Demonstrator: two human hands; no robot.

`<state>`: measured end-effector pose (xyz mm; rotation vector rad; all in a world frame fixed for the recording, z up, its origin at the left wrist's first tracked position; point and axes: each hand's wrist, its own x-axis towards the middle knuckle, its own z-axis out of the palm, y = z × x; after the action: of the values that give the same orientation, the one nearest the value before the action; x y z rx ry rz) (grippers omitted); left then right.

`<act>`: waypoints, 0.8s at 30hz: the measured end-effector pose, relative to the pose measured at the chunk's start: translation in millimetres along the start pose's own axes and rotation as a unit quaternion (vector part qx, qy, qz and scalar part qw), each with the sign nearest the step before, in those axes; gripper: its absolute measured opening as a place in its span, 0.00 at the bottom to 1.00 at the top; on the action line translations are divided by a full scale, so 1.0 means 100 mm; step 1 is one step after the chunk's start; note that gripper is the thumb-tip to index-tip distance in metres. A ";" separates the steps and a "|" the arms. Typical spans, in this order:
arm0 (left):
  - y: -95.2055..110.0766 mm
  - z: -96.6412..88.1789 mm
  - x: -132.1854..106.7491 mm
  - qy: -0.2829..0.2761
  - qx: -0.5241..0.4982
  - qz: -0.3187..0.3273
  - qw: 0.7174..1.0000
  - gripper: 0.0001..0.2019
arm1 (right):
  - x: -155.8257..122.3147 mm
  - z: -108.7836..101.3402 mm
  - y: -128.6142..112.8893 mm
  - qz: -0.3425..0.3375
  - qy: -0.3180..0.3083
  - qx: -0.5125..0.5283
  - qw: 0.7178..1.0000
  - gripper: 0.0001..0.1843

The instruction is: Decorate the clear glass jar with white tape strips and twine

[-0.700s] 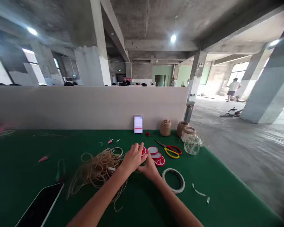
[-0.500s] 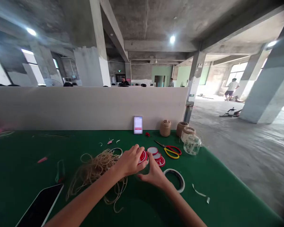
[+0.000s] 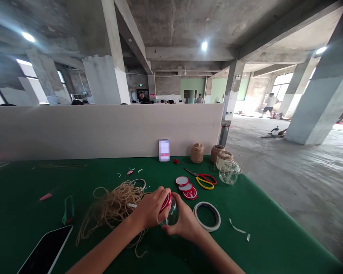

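Clear glass is shining between the two hands. The left hand [image 3: 150, 209] is curled almost shut around a small round glass jar [image 3: 173, 215], with its fingers pressing on a round red-and-white lid [image 3: 165, 202]. The right hand [image 3: 183, 220] is half closed and cupping the other side of the jar. The jar is tipped on its side and being held up over the counter. It looks light and stiff, but also slippery and easy to break, so the round glass body seems the best place to hold it, gently but firmly. Near the hands, a messy pile of tan twine [image 3: 114, 205] is lying on the green cloth of the counter [image 3: 246, 243]. Three red-and-white round discs [image 3: 186, 186] and red-and-yellow scissors [image 3: 202, 180] are sitting close by. Behind them, a long white wall [image 3: 103, 131] is standing, and grey concrete pillars [image 3: 317, 106] are holding up the big room.
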<state>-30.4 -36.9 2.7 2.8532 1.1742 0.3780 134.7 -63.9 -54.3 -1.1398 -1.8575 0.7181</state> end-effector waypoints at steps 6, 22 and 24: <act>0.12 -0.06 -0.01 0.002 -0.013 -0.153 0.988 0.15 | -0.05 0.23 -0.01 -0.024 0.096 -0.123 0.987 0.48; -0.40 -0.21 0.44 0.081 -0.307 -0.314 0.895 0.22 | -0.12 0.06 0.00 0.022 0.158 -0.064 0.985 0.47; -0.51 0.00 0.59 0.046 -0.346 -0.336 0.875 0.21 | -0.17 -0.02 -0.01 0.027 0.156 -0.035 0.987 0.47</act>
<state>-24.8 41.0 8.6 1.7170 1.5425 0.7063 140.3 -79.3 -58.5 -1.2731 -1.6024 0.4744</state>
